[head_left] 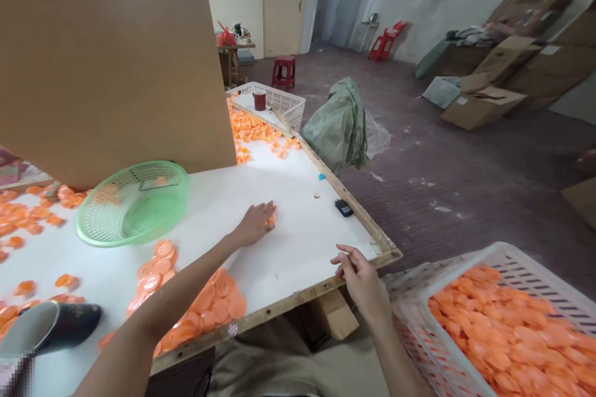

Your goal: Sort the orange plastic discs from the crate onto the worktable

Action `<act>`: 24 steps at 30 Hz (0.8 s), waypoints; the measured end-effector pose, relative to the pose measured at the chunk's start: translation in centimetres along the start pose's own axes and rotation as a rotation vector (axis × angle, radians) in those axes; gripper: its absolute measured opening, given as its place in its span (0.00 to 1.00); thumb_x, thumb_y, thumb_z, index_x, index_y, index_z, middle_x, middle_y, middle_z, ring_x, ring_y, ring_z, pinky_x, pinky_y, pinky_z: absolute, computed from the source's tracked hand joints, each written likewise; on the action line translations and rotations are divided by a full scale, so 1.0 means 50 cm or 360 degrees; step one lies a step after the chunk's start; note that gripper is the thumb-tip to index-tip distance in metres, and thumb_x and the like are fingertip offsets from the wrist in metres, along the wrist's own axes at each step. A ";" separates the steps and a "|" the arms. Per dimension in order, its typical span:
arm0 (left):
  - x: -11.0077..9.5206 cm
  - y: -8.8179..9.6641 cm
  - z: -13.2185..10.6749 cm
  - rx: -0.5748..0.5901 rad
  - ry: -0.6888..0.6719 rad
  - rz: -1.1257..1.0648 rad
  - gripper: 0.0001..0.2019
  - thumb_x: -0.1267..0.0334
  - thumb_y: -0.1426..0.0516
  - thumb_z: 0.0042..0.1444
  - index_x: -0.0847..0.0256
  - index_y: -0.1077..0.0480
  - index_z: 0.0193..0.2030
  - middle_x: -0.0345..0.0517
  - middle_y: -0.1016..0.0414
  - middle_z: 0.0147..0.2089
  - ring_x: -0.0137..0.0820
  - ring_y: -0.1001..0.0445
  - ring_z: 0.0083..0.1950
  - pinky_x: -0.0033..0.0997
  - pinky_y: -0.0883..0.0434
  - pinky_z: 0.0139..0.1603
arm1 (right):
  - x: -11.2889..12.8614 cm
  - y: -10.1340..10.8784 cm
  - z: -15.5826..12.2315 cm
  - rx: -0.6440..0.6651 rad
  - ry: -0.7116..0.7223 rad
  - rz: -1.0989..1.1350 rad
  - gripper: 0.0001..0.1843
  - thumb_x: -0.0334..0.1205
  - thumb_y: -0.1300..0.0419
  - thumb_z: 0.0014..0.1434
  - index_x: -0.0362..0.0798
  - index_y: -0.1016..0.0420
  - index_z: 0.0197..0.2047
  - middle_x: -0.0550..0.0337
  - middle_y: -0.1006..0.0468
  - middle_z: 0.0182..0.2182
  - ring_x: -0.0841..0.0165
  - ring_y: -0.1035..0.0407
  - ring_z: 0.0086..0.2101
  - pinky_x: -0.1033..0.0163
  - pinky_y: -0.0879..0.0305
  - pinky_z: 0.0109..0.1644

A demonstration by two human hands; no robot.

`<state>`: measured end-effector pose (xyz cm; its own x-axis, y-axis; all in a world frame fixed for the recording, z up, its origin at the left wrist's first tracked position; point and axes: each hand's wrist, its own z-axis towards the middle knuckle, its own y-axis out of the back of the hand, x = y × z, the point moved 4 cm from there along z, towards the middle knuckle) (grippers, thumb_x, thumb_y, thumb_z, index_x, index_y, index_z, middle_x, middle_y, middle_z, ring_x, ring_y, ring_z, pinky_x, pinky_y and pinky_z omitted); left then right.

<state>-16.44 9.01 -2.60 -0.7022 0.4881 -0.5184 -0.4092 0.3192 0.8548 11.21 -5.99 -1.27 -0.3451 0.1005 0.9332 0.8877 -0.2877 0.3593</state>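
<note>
My left hand (pixel 255 223) reaches across the white table top (pixel 298 198), fingers lying flat over a small orange plastic cap (pixel 270 221). My right hand (pixel 358 273) hovers at the table's near right corner, fingers loosely curled, nothing visible in it. A heap of orange caps (pixel 205 304) lies under my left forearm near the front edge. A white crate (pixel 493 322) full of orange caps stands on my right.
A green mesh basket (pixel 134 201) sits tilted on the left. A big brown board (pixel 112 56) stands behind it. More caps (pixel 251 127) lie farther back, with a red cup (pixel 259 99), a white basket (pixel 279 99), a small black device (pixel 343 207), a green sack (pixel 338 127).
</note>
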 end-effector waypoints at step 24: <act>-0.103 0.009 -0.402 -0.0386 0.0319 0.0098 0.15 0.65 0.39 0.54 0.59 0.27 0.49 0.51 0.30 0.49 0.40 0.31 0.50 0.42 0.31 0.52 | 0.128 -0.292 -0.061 0.0950 0.0579 -0.0780 0.24 0.36 0.49 0.65 0.51 0.34 0.63 0.54 0.21 0.46 0.62 0.27 0.44 0.62 0.36 0.46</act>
<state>-24.70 -9.69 0.92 -0.8208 0.3230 -0.4711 -0.4726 0.0794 0.8777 -4.89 -4.07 -0.57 -0.7177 -0.2588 0.6465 0.5893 0.2688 0.7619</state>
